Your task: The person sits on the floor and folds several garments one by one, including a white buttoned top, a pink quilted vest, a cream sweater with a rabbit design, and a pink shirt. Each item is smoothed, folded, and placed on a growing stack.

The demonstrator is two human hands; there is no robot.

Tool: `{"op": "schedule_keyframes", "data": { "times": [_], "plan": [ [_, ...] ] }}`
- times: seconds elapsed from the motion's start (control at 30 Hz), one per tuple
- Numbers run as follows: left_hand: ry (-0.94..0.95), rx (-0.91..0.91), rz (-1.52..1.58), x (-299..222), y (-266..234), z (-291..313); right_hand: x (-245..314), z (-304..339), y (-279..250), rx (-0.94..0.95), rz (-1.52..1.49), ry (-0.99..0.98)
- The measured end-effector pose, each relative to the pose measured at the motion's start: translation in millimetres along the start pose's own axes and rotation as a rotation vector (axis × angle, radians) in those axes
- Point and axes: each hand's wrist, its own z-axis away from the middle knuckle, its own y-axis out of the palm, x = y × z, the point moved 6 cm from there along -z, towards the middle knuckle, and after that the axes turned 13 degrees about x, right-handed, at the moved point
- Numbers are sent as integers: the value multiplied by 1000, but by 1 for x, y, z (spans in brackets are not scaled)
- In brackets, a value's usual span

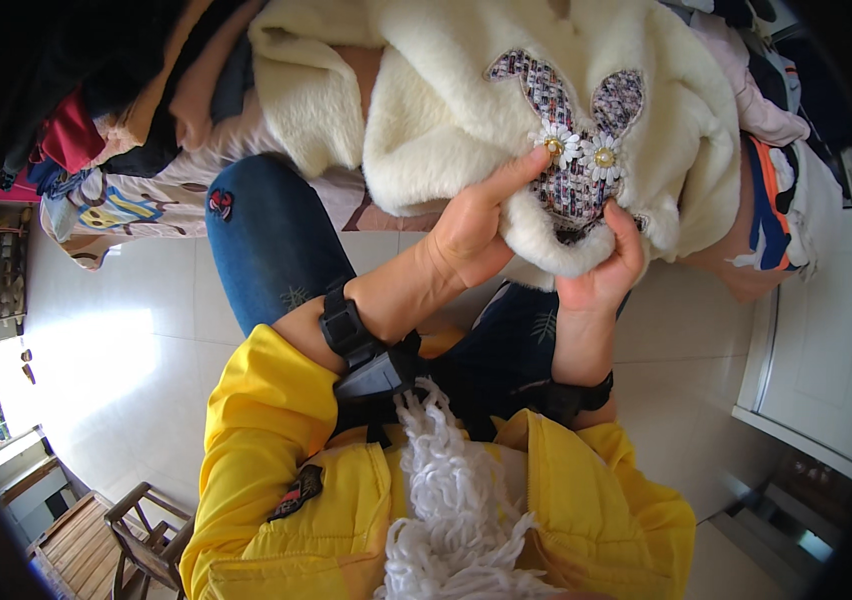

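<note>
Thumbs pressed down, the left hand point(481, 228) and right hand point(598, 275) pinch the garment point(436, 100) at its rabbit patch's point(568, 185) 8 and 5 o'clock, long axis toward 12.

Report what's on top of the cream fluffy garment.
The cream fluffy garment bears a tweed rabbit patch and two yellow-centred white flowers. The left hand covers some petals with its thumb; the right hand grips the curled edge. Fabric beneath both hands cannot be seen.

Bright, glare on floor point(96, 345) at left, dark curved rim
</note>
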Motion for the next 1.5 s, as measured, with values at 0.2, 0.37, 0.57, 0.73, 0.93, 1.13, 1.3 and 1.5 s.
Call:
{"op": "schedule_keyframes", "data": {
  "times": [0.2, 0.37, 0.57, 0.73, 0.93, 1.13, 1.3, 1.5],
  "plan": [
    [23, -41, 4, 2, -9, 2, -1, 4, -1, 16, 107, -2],
    [-18, -183, 33, 11, -24, 3, -4, 3, -11, -19, 124, 3],
    [33, -260, 58, 15, -35, 15, -7, -4, -28, -208, 36, 0],
    [76, -333, 45, 9, -53, 38, 7, 23, -26, -124, 195, -186],
    [-238, -506, -99, 23, -59, 118, 24, 116, -55, -316, 730, 8],
    [-389, -436, -323, 1, -36, 178, 61, 178, -33, 84, 1447, 5],
    [-774, -145, -835, -18, -32, 195, 63, 184, 0, 517, 2085, 546],
    [-150, -136, -1200, -83, -30, 144, 129, 147, 13, 413, 1224, 904]
  ]
}}
